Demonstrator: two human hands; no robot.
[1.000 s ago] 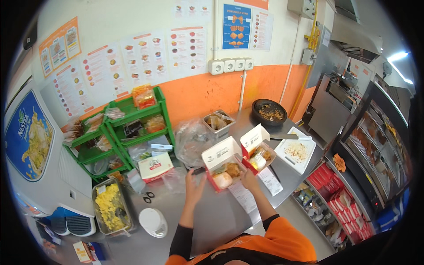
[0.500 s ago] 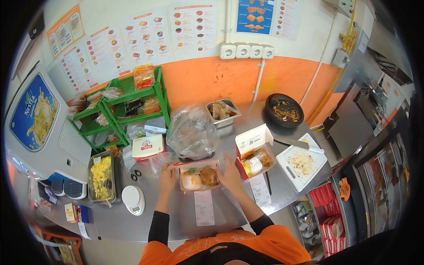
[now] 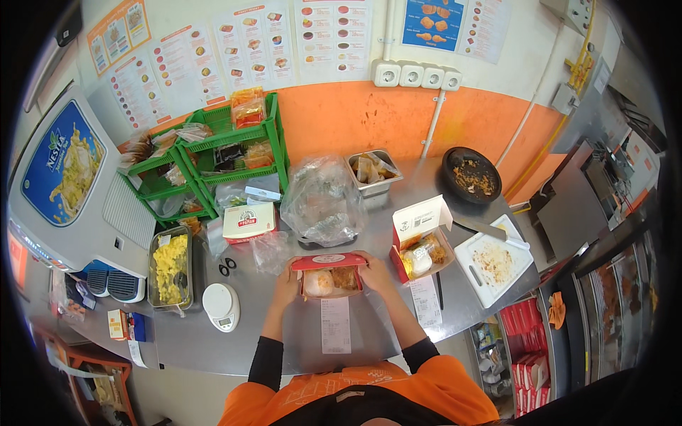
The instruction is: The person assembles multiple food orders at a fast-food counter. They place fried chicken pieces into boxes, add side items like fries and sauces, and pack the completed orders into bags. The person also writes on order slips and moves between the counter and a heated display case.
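Between my hands on the steel table is a red cardboard food box whose lid (image 3: 329, 262) is partly folded over. Inside it sit a white mound of rice (image 3: 317, 283) and a browned piece of fried chicken (image 3: 346, 277); the lid hides the box's far part. My left hand (image 3: 286, 282) grips the lid's left corner, fingers curled round the edge. At the opposite corner my right hand (image 3: 374, 272) holds on the same way. A printed receipt (image 3: 336, 328) lies against the box's near side.
To the right stands a second box with its lid up (image 3: 422, 216), a receipt (image 3: 426, 301) beside it. Farther right are a knife on a white cutting board (image 3: 476, 273) and a black bowl (image 3: 471, 176). Leftward are a scale (image 3: 222, 307), a yellow-filled tray (image 3: 172, 270) and green crates (image 3: 234, 174).
The box's lid has come forward over the food, with both hands now at its corners. My right hand has closed from an open pose beside the box. The whole view has shifted slightly.
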